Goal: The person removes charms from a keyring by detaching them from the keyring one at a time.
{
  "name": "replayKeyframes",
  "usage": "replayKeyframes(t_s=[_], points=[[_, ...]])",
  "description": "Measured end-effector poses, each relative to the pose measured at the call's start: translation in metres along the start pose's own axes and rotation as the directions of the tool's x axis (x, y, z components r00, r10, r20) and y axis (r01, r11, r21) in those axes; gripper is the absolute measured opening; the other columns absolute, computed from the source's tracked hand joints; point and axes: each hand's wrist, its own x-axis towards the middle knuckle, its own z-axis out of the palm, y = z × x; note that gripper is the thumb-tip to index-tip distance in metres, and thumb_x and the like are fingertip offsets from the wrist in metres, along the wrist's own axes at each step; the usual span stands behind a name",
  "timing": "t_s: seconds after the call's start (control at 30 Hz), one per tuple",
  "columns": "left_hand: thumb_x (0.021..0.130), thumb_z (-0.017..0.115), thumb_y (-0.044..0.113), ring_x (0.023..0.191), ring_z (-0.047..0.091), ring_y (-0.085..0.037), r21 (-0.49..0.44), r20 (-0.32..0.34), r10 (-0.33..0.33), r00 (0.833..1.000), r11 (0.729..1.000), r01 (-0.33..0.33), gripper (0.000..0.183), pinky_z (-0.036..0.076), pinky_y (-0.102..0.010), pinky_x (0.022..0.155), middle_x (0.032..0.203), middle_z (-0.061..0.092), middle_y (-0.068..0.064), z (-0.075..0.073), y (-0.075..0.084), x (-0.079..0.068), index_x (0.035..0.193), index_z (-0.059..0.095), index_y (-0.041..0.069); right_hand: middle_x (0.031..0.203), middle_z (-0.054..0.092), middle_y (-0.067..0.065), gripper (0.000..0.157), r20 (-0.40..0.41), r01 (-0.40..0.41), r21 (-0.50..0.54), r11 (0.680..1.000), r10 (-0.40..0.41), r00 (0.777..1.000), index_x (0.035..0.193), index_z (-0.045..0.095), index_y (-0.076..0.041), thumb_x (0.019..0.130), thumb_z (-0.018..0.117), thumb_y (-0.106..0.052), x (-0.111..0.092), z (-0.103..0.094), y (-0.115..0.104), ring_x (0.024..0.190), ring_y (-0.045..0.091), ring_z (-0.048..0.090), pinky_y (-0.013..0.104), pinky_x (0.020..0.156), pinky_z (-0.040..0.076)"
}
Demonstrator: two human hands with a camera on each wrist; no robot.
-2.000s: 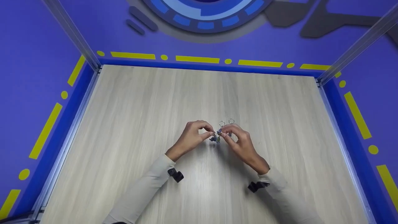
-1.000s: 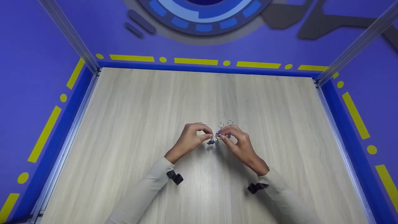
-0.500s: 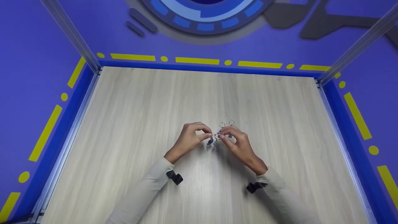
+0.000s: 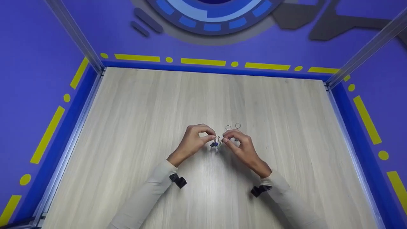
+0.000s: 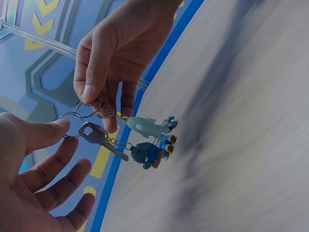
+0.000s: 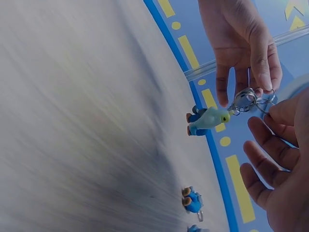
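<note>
Key: I see the key [image 5: 98,137] hanging between the two hands, near the left fingertips, seemingly on the left ring.
Left hand: the left hand [image 4: 194,141] is left of the key, thumb and forefinger pinching the left ring [image 5: 72,138]; my left wrist feed shows its other fingers spread loosely.
Right hand: the right hand [image 4: 244,147] is right of the key, thumb and fingertips pinching the right ring [image 5: 87,117].
Rings: they overlap right by the key's head; I can't tell whether they are linked.
Blue charm: the blue charm [image 5: 145,153] dangles just past the key's tip, its chain partly hidden by the key.
Pale charm: the pale charm [image 5: 147,127] hangs on the right-hand side of the key, from a chain.
Other keychains: I count two more, a nearer one [image 6: 193,202] and a farther one [image 6: 195,228], to the right of the key and beyond it.
Table: the pale wood table [image 4: 159,101] spreads below the key.
Wall: the blue wall [image 4: 105,38] stands well beyond the key.
</note>
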Motion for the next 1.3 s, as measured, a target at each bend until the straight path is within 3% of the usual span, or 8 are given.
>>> replayKeyframes(t_s=[0.23,0.47,0.63,0.87,1.07,1.3], points=[[0.096,0.084,0.001,0.095,0.075,-0.017,0.021,0.003,-0.006,1.0,1.0,0.006,0.004,0.059,-0.043,0.094,0.097,0.082,-0.006,-0.001,0.0,-0.001,0.098,0.085,0.005,0.102,0.079,0.016,0.015,0.025,0.026,0.006,1.0,-0.026,0.999,0.095,0.077,-0.005,0.095,0.078,0.01,0.001,0.006,0.003,0.104,0.038,0.073,0.027,0.102,0.051],[0.095,0.084,0.001,0.096,0.075,-0.02,0.013,-0.003,0.001,1.0,1.0,-0.001,0.004,0.058,-0.06,0.094,0.098,0.082,-0.008,-0.003,-0.001,-0.001,0.098,0.085,0.004,0.103,0.079,0.011,0.009,0.05,0.043,-0.01,0.999,-0.042,0.998,0.095,0.077,-0.003,0.099,0.078,0.005,0.003,0.012,0.006,0.101,0.034,0.074,0.03,0.098,0.054],[0.095,0.084,0.002,0.096,0.075,-0.02,0.019,-0.01,-0.001,1.0,1.0,0.001,0.004,0.057,-0.062,0.095,0.097,0.082,-0.006,-0.005,-0.001,-0.002,0.097,0.085,0.005,0.103,0.08,0.009,0.007,0.067,0.01,-0.054,0.998,-0.006,0.998,0.094,0.078,-0.003,0.098,0.079,0.003,0.005,0.015,0.012,0.102,0.033,0.074,0.037,0.096,0.057],[0.095,0.084,0.001,0.095,0.075,-0.018,0.036,-0.034,0.011,0.999,0.999,-0.009,0.005,0.058,-0.06,0.093,0.096,0.082,-0.004,-0.007,0.001,-0.003,0.096,0.085,0.007,0.101,0.077,0.013,0.005,0.097,0.003,-0.138,0.99,0.01,0.995,0.098,0.077,-0.003,0.099,0.078,0.002,0.01,0.013,0.027,0.093,0.027,0.068,0.042,0.08,0.056],[0.095,0.084,0.001,0.094,0.075,-0.018,0.03,-0.035,-0.007,0.999,1.0,0.008,0.005,0.058,-0.059,0.093,0.097,0.082,-0.006,-0.01,0.002,-0.004,0.097,0.085,0.005,0.101,0.076,0.012,0.005,0.117,0.003,-0.208,0.978,0.022,0.993,0.095,0.077,-0.002,0.098,0.079,0.002,0.022,0.009,0.038,0.106,0.032,0.069,0.046,0.096,0.055],[0.094,0.085,0.001,0.094,0.073,-0.015,0.033,-0.034,-0.029,0.999,0.999,0.03,0.007,0.057,-0.059,0.093,0.096,0.081,-0.003,-0.01,0.001,-0.006,0.097,0.085,0.007,0.1,0.074,0.012,0.006,0.149,-0.04,-0.302,0.952,0.088,0.985,0.093,0.078,-0.003,0.097,0.079,0.001,0.04,0.005,0.048,0.112,0.038,0.063,0.055,0.101,0.05]])
